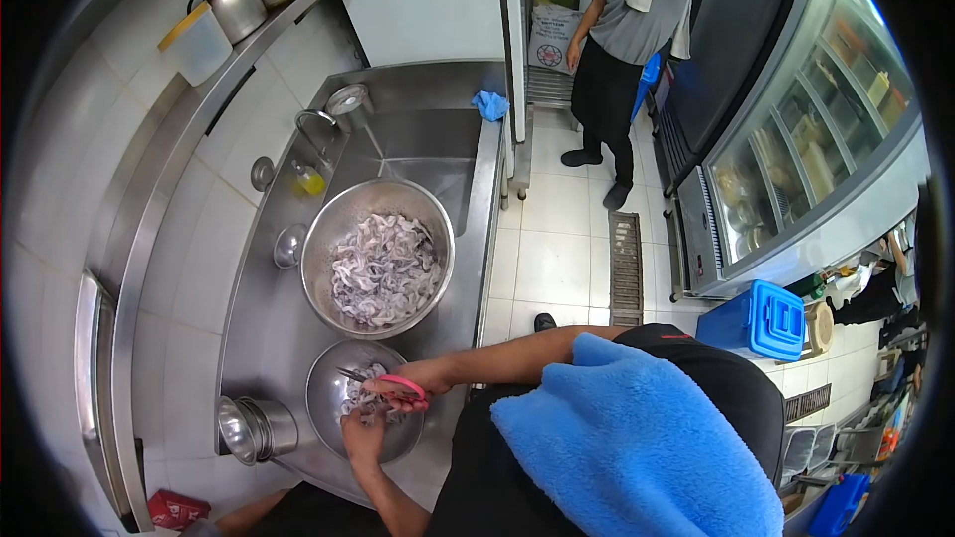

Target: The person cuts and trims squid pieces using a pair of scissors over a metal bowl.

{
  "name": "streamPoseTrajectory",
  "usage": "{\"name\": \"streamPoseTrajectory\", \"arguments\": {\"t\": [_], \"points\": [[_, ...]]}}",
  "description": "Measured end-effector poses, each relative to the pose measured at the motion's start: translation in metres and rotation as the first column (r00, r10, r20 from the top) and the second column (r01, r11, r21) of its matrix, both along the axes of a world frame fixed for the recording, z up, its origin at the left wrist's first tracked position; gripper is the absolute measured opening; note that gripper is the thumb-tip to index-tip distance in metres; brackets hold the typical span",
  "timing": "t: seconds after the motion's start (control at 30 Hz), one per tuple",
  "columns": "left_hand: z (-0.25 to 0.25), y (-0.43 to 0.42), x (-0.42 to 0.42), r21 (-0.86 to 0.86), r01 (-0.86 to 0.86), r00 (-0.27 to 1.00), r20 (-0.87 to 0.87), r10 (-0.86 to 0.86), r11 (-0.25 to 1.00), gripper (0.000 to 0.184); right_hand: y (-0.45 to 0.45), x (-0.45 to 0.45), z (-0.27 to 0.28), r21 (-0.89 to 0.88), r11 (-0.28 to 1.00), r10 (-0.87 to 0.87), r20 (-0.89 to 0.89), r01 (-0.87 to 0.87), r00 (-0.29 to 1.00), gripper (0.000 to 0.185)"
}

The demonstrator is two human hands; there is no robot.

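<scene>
Pink-handled scissors [406, 390] are in my right hand [423, 383], closed round the handles, with the blades pointing left over a smaller steel bowl [323, 368]. My left hand [364, 435] is at the near side of that bowl, its fingers pressed together on a pale, greyish piece of what looks like squid or octopus [350, 400]. Just beyond stands a large steel bowl [316, 239] holding a heap of similar pale, curly pieces [386, 268].
Beyond the large bowl lies a sink basin [438, 154] with a faucet [316, 117]. Steel containers [269, 430] stand at the left. A blue cloth [489, 105] lies on the sink edge. Another person [622, 60] stands in the aisle near a glass-door fridge [796, 149].
</scene>
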State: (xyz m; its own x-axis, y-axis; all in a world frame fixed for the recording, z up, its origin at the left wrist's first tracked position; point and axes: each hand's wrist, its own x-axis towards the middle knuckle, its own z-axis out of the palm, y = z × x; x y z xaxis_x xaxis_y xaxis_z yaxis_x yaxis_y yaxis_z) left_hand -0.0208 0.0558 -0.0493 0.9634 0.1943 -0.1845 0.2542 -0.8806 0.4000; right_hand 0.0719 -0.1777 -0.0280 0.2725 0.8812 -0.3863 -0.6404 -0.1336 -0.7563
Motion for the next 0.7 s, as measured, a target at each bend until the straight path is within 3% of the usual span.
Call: {"name": "streamPoseTrajectory", "arguments": {"t": [0.17, 0.23, 0.33, 0.53, 0.7], "points": [[-0.035, 0.017, 0.009, 0.017, -0.155, 0.979, 0.134, 0.151, 0.988, 0.040, -0.005, 0.006, -0.006, -0.033, 0.999, -0.029, 0.053, 0.031, 0.998, 0.079], [-0.018, -0.001, 0.004, 0.069, -0.252, 0.958, 0.158, 0.239, 0.965, 0.040, -0.005, 0.004, -0.005, -0.051, 0.999, -0.017, 0.063, 0.020, 0.998, 0.080], [-0.014, -0.008, 0.001, 0.214, -0.244, 0.968, 0.118, 0.223, 0.946, 0.038, -0.005, 0.001, -0.008, -0.076, 0.997, -0.005, 0.085, 0.011, 0.996, 0.081], [-0.012, -0.002, -0.001, 0.329, -0.197, 0.980, 0.044, 0.194, 0.923, 0.028, 0.000, -0.002, -0.010, -0.140, 0.990, -0.010, 0.128, 0.028, 0.992, 0.083], [0.011, -0.010, 0.000, 0.254, -0.247, 0.967, 0.128, 0.220, 0.935, 0.021, 0.004, -0.001, -0.020, -0.161, 0.986, -0.023, 0.158, 0.049, 0.987, 0.083]]}}
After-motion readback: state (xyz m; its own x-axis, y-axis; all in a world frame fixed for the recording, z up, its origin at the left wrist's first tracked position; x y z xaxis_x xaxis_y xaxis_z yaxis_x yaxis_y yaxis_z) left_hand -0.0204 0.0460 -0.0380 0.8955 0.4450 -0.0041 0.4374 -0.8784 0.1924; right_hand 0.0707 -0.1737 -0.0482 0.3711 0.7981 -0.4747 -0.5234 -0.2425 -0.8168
